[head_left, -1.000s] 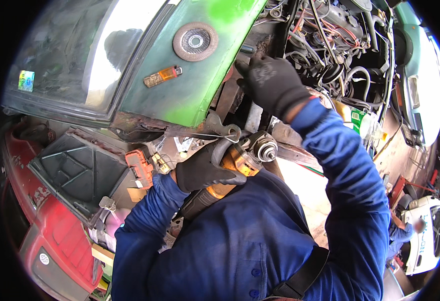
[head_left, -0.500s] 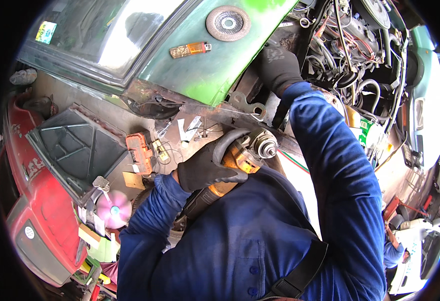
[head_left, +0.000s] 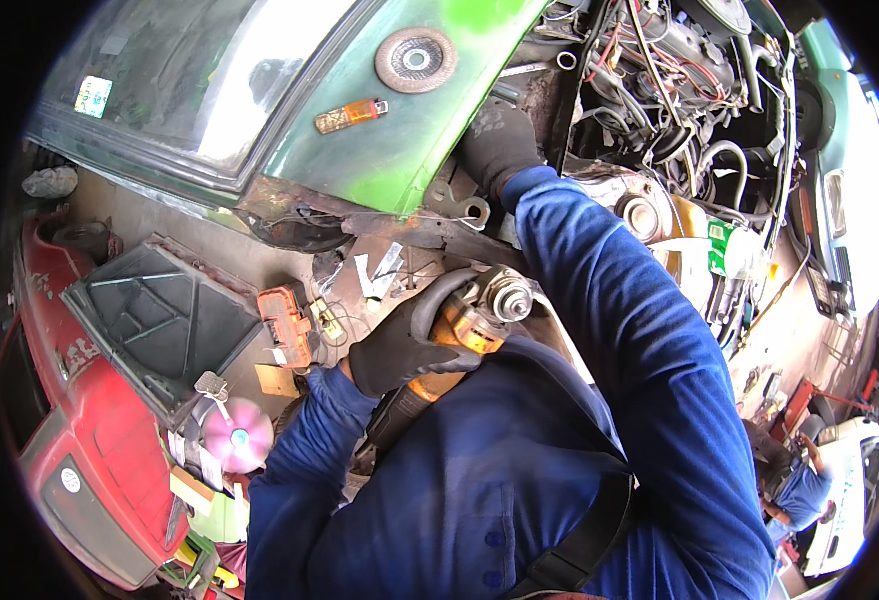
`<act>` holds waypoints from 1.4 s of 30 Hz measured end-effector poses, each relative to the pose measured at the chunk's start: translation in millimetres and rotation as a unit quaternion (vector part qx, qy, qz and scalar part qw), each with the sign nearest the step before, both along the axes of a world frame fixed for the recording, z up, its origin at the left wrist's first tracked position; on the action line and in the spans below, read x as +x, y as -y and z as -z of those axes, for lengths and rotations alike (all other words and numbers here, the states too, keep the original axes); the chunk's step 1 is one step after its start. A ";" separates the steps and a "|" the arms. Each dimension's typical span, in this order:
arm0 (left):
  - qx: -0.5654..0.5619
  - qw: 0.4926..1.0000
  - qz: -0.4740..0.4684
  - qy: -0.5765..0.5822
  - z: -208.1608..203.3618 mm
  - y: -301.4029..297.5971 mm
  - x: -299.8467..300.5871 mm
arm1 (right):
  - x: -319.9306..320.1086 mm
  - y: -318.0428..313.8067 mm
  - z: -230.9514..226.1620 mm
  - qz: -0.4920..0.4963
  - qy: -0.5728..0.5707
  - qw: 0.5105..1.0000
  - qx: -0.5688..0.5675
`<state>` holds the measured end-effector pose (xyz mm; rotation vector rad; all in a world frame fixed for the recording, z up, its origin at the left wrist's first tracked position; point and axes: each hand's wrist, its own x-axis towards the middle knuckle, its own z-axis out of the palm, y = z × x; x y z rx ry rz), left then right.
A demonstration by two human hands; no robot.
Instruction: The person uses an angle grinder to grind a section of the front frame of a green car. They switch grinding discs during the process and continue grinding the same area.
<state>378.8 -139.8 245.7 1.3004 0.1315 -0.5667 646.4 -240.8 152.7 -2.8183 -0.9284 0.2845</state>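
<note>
My left hand [head_left: 399,345], in a dark glove, is wrapped round the yellow-and-black body of an angle grinder [head_left: 464,325]. The grinder lies against my front, its bare spindle facing up with no disc on it. My gloved right hand [head_left: 499,145] reaches down beside the edge of a green car fender [head_left: 379,165], at the side of the engine bay; its fingertips are hidden. Just beyond it lie a wrench [head_left: 534,68] and a small metal piece. On the fender rest a round abrasive disc [head_left: 415,60] and an orange lighter [head_left: 351,115].
Hoses and wires fill the engine bay [head_left: 679,110] at upper right. A dark panel [head_left: 159,320], an orange box [head_left: 284,325] and a pinkish disc [head_left: 237,436] lie at left, near a red car part [head_left: 109,440]. Another person [head_left: 799,490] is at far right.
The view has shifted, so the fender and engine bay sit further left. My right hand has drawn back slightly toward me, uncovering more of the wrench. My left hand keeps hold of the angle grinder.
</note>
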 end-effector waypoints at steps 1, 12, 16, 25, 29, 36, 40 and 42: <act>0.015 1.000 0.001 -0.009 -0.5 0.2 -1.4 | 0.8 1.6 -0.2 0.030 -0.020 0.999 0.037; -0.017 0.999 -0.021 -0.035 10.0 -2.2 5.6 | -2.1 48.6 -73.0 0.196 -0.162 0.960 0.118; -0.057 0.996 -0.036 -0.059 6.4 0.1 14.1 | -30.1 113.2 -126.6 0.190 -0.221 0.912 0.288; -0.140 0.988 -0.013 -0.065 -6.4 18.7 39.7 | -130.4 190.9 -166.9 0.278 -0.545 0.676 0.410; -0.127 0.989 0.009 -0.069 -12.7 28.6 47.6 | -142.7 199.0 -159.9 0.333 -0.502 0.690 0.401; -0.132 0.988 0.024 -0.076 -21.0 49.3 58.2 | -151.1 212.7 -170.8 0.333 -0.409 0.765 0.370; -0.150 0.982 0.033 -0.111 -28.9 55.1 61.2 | -160.1 232.6 -177.3 0.353 -0.416 0.699 0.462; -0.144 0.983 0.038 -0.111 -31.4 57.2 62.7 | -160.3 248.0 -180.2 0.343 -0.410 0.708 0.461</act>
